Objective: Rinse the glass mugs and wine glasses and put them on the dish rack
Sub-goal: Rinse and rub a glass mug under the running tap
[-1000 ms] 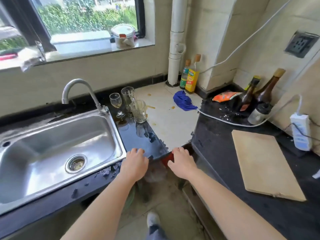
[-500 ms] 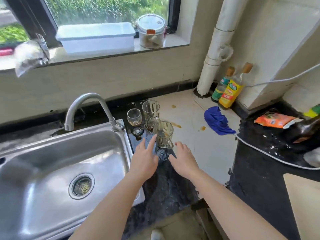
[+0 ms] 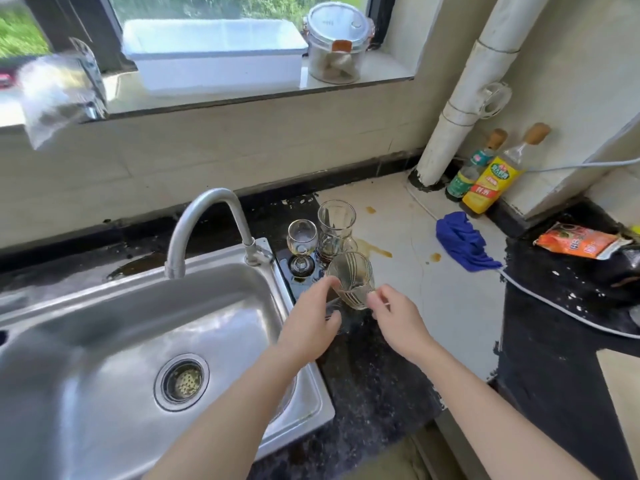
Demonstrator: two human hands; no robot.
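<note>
Left hand (image 3: 311, 320) has its fingers stretched loosely, tips against the left side of the near striped glass mug (image 3: 353, 282), right hand (image 3: 398, 317) at its other side with fingers a bit curled (can't tell if it's pinching the handle or just touching). Mug stands on the wet black speckled counter (image 3: 363, 375) just right of the steel sink (image 3: 104, 341), brownish dregs inside, a taller glass mug (image 3: 334, 230) and a small wine glass (image 3: 301, 237) right behind it. Further out: crumpled blue cloth (image 3: 464, 244), yellow-label bottle (image 3: 491, 181), orange packet (image 3: 575, 240), print too blurry to read.
</note>
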